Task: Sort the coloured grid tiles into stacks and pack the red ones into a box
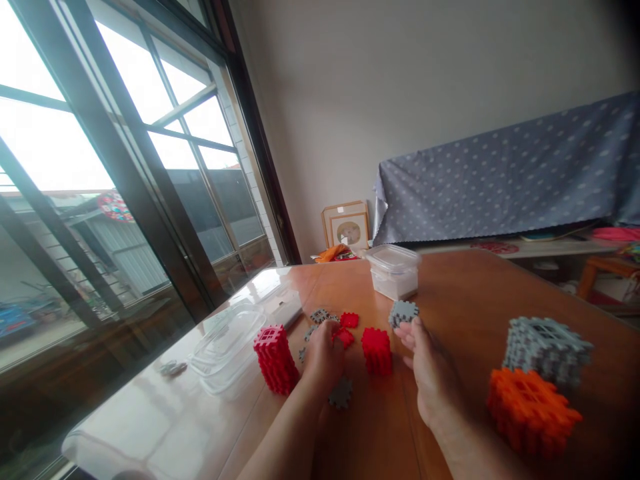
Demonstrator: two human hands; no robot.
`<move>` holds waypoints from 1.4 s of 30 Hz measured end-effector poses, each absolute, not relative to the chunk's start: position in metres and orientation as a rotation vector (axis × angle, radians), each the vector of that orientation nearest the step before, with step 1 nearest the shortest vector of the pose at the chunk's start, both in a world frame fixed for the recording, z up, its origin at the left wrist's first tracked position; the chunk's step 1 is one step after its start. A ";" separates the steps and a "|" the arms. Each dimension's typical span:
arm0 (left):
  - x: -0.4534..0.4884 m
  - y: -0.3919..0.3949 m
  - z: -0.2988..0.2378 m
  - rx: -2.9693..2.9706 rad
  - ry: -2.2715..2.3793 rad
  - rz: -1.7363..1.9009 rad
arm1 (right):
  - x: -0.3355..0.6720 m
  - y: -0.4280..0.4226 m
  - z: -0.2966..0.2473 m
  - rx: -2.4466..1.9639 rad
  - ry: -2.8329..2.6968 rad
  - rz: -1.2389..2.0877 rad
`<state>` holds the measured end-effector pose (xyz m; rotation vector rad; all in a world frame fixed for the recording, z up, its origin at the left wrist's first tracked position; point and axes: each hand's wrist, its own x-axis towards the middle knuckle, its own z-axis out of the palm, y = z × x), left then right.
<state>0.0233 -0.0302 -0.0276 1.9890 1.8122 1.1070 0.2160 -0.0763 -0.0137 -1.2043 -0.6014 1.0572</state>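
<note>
My left hand is curled down over scattered flat toothed building tiles, its fingertips mostly hidden. Just past it lie loose red tiles and grey tiles. A single grey tile rests below its wrist side. My right hand grips a small stack of grey tiles between thumb and fingers. Between the hands stands a stack of red tiles. A taller pinkish-red stack is left of my left hand.
Grey and orange tile stacks stand at the right of the wooden table. A lidded clear box sits at the back. At left, a clear plastic container lies near the window side.
</note>
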 end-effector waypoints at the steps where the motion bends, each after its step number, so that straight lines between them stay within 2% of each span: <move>1: 0.024 -0.032 -0.026 2.062 1.876 1.000 | 0.216 -0.076 -0.014 -1.206 -0.601 1.064; 5: 0.030 -0.037 -0.023 2.229 2.058 0.616 | 0.217 -0.074 -0.017 -1.209 -0.602 1.089; 9: 0.032 -0.036 -0.023 2.287 2.086 0.515 | 0.217 -0.073 -0.019 -1.182 -0.581 1.114; 15: 0.033 -0.033 -0.024 2.232 2.083 0.665 | 0.218 -0.074 -0.017 -1.178 -0.571 1.104; 18: 0.033 -0.031 -0.020 2.112 1.969 1.011 | 0.219 -0.075 -0.014 -1.164 -0.571 1.042; 21: 0.034 -0.034 -0.011 1.879 1.588 1.455 | 0.219 -0.078 -0.009 -1.143 -0.611 0.911; 23: 0.036 -0.038 -0.003 1.624 1.314 1.593 | 0.218 -0.081 -0.005 -1.141 -0.678 0.797; 30: 0.047 -0.060 0.016 0.846 0.662 1.358 | 0.212 -0.087 -0.009 -1.172 -1.160 0.513; 35: 0.052 -0.068 0.018 0.791 0.601 1.217 | 0.210 -0.086 -0.013 -1.121 -1.465 0.294; 42: 0.053 -0.067 0.016 0.764 0.660 1.205 | 0.215 -0.080 -0.015 -1.171 -1.580 0.298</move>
